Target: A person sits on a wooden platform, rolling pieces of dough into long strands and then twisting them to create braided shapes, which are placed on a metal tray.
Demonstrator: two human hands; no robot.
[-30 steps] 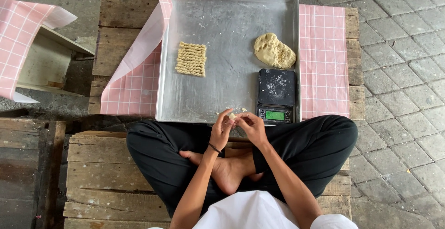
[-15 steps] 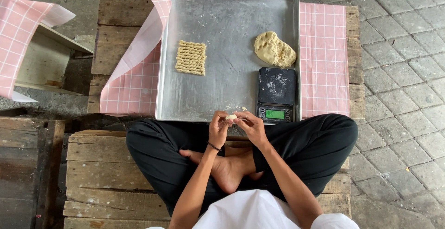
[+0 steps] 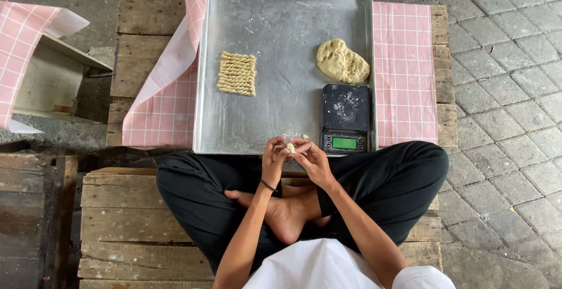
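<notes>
Metal tray [image 3: 281, 113] ahead; left hand [image 3: 275, 159], right hand [image 3: 310, 159] pinching dough piece [image 3: 290, 147].

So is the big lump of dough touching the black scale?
Apart. The head view shows a thin strip of bare metal tray between the dough lump and the scale.

Bare tray [image 3: 281, 26] centre between twisted dough rows [image 3: 237, 74], dough lump [image 3: 342, 61] and scale [image 3: 346, 118].

Grey paving stones [image 3: 503, 61], wooden pallets [image 3: 140, 207]
</notes>
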